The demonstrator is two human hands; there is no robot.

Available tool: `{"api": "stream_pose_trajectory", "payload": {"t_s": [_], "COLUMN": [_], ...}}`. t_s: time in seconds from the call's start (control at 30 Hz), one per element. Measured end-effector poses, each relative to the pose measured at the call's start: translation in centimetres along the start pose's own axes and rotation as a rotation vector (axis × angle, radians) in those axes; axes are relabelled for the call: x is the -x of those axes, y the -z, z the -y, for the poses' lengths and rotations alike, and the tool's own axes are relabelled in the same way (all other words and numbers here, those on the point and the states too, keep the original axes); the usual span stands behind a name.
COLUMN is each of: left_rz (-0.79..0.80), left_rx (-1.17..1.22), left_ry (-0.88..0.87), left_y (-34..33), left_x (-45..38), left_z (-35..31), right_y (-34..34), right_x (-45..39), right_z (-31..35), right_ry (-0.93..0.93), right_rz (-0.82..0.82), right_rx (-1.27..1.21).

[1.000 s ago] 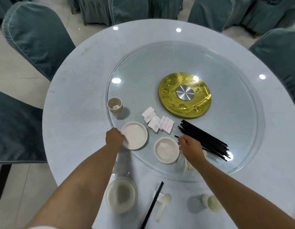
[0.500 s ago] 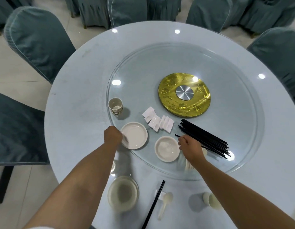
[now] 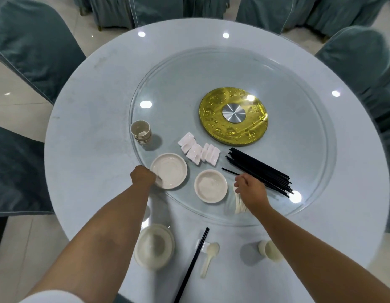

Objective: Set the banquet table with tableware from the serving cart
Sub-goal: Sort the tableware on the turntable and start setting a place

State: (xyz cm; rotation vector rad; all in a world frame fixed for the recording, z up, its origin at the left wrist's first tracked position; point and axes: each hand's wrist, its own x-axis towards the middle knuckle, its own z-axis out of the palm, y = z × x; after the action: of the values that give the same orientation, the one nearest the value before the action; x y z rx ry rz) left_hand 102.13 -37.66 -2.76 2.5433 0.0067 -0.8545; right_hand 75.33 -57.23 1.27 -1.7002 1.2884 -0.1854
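Now left hand (image 3: 143, 176) gripping plate (image 3: 169, 170) rim, right hand (image 3: 249, 187) pinching chopstick (image 3: 230, 171); could knock neighbouring bowl (image 3: 211, 186) if dragged carelessly.

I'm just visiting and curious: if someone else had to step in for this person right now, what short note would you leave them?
Left hand: grips the near-left rim of the plate on the glass turntable.
Right hand: fingers curled beside the loose black chopsticks, above a bunch of white spoons; whether it holds anything is unclear.
Also on the turntable: bowl, stacked cups, white chopstick rests.
Done: one place at the near edge has plate with bowl, chopstick pair, spoon, cup.
Left: the other seats.
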Motion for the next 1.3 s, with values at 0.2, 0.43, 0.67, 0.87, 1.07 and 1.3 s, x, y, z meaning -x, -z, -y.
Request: {"api": "stream_pose_trajectory", "payload": {"t_s": [0.2, 0.43, 0.67, 0.87, 1.07, 1.3], "left_rz": [0.000, -0.044, -0.092, -0.118, -0.049, 0.263], "left_rx": [0.047, 0.037, 0.068, 0.232, 0.303, 0.468], "left_ry": [0.035, 0.038, 0.010, -0.054, -0.215, -0.187], "left_y": [0.6, 0.9, 2.8, 4.0, 1.7, -6.4], "left_x": [0.6, 1.1, 1.9, 4.9, 10.8, 17.3], "left_z": [-0.1, -0.3, 0.1, -0.6, -4.2, -9.7], "right_y": [-0.5, -0.2, -0.4, -1.6, -1.3, 5.9], "right_x": [0.7, 1.7, 2.3, 2.9, 3.2, 2.8], "right_z": [0.0, -0.1, -0.6, 0.4, 1.8, -1.9], "right_ry": [0.007, 0.025, 0.038, 0.082, -0.003, -0.166], "right_rz": [0.004, 0.003, 0.012, 0.059, 0.197, 0.003], "right_rx": [0.016, -0.001, -0.008, -0.042, -0.175, -0.366]}}
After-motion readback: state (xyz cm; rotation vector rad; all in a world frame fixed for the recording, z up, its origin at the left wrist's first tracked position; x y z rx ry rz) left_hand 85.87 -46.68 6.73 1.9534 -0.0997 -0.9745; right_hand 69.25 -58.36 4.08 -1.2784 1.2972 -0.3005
